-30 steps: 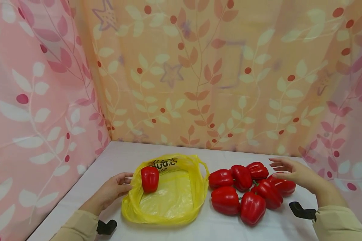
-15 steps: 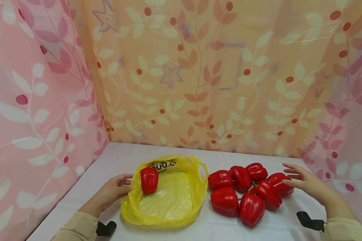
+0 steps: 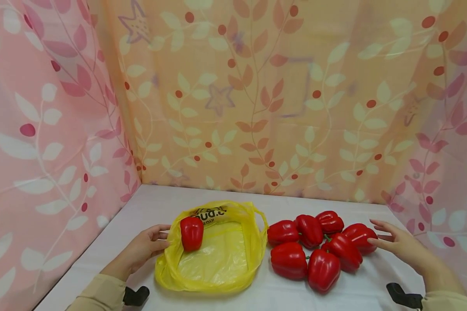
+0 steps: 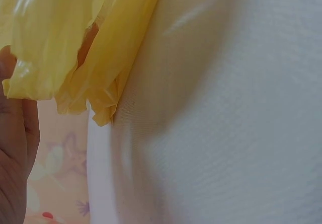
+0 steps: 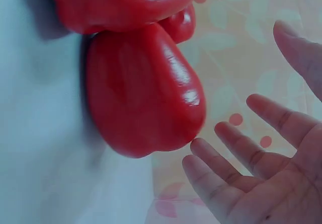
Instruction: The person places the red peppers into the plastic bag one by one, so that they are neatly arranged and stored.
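A red bell pepper (image 3: 192, 233) lies inside the left part of the yellow plastic bag (image 3: 218, 283), whose mouth is spread wide on the table. My left hand (image 3: 142, 248) is at the bag's left rim with loosely bent fingers, thumb apart from them; folds of the bag (image 4: 60, 48) partly cover it in the left wrist view. Right of the bag, several red bell peppers (image 3: 324, 271) lie in a cluster. My right hand (image 3: 404, 248) is beside the rightmost pepper (image 5: 146, 93), palm showing and fingers spread, with nothing held.
A white cloth (image 3: 202, 194) covers the table. Floral curtains (image 3: 233, 86) enclose the back and sides. One bag handle (image 3: 263, 216) loops toward the pepper cluster. Black camera mounts (image 3: 404, 296) stick out from both wrists.
My right hand has moved right and slightly lower, from over the rightmost pepper to beside it. My left hand, the bag and the peppers stay nearly the same.
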A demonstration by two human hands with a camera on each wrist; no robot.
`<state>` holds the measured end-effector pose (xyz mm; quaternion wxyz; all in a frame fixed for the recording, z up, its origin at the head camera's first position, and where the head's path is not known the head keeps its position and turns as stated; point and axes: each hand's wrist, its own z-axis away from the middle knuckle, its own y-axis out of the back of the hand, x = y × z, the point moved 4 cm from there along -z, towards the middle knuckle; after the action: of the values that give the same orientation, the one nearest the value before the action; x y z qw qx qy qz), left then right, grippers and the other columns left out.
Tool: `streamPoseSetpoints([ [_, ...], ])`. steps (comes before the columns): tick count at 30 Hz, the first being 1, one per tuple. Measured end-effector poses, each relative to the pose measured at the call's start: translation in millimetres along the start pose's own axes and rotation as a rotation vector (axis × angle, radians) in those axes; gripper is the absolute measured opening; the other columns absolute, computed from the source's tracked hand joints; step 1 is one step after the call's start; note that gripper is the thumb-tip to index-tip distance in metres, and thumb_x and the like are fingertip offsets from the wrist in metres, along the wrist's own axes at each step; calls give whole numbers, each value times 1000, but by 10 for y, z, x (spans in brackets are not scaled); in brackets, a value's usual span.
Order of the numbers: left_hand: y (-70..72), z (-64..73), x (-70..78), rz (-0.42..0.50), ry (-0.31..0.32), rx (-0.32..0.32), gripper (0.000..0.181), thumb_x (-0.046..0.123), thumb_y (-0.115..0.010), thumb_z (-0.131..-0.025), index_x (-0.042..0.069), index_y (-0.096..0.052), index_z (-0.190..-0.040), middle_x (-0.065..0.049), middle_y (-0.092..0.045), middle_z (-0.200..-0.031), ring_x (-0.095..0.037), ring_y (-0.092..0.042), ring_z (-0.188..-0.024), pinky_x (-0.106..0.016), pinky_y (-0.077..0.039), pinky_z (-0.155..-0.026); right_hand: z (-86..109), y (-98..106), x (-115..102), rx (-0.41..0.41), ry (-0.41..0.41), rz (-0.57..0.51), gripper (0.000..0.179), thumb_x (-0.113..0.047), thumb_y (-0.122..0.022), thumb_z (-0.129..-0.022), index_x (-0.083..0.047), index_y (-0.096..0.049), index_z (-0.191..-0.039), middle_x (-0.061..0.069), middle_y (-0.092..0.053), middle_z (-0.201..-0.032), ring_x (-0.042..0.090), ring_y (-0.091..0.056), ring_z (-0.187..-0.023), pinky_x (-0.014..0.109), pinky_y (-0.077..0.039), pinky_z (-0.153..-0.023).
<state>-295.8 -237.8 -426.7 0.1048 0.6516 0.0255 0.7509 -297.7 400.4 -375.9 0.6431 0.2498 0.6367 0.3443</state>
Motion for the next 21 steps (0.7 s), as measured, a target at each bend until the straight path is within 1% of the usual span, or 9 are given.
streamPoseSetpoints([
  [3, 2, 4, 1, 4, -1, -8, 53, 9, -65, -83, 2, -43, -131, -14, -55, -110, -21, -58, -93, -34, -52, -83, -1, -23, 44, -18, -42, -5, 81, -39, -56, -88, 1, -13, -144, 36, -20, -139, 55, -31, -117, 60, -45, -79],
  [6, 3, 8, 1, 4, -3, -15, 55, 10, -65, -83, 2, -42, -132, -14, -55, -110, -21, -58, -93, -34, -51, -83, -8, -48, 86, -31, -65, -7, 83, -41, -55, -88, 1, -11, -144, 37, -17, -139, 56, -28, -118, 61, -44, -79],
  [9, 2, 5, -5, 5, -6, -21, 56, 11, -65, -83, 2, -42, -132, -14, -55, -110, -21, -58, -93, -34, -51, -83, -19, -72, 122, -34, -80, 7, 83, -43, -55, -88, 4, -14, -142, 38, -18, -138, 56, -28, -117, 61, -44, -79],
  [15, 7, 0, -14, 9, -10, -20, 57, 10, -66, -82, 2, -41, -133, -15, -55, -110, -21, -58, -93, -34, -51, -83, -33, -90, 153, -38, -117, 61, 85, -48, -54, -87, 11, -20, -138, 39, -25, -134, 55, -32, -114, 59, -45, -76],
  [18, 8, -1, -24, 9, -16, -27, 58, 10, -66, -82, 1, -40, -133, -15, -55, -110, -21, -58, -93, -34, -52, -83, -43, -94, 163, -47, -139, 81, 87, -50, -53, -86, 11, -20, -138, 40, -25, -134, 56, -31, -113, 60, -44, -76],
  [21, 10, -7, -30, 9, -23, -35, 58, 10, -66, -83, 1, -39, -133, -14, -55, -109, -20, -58, -93, -33, -52, -83, -52, -101, 171, -55, -161, 79, 89, -52, -53, -85, 11, -18, -138, 40, -21, -135, 57, -26, -115, 64, -40, -77],
])
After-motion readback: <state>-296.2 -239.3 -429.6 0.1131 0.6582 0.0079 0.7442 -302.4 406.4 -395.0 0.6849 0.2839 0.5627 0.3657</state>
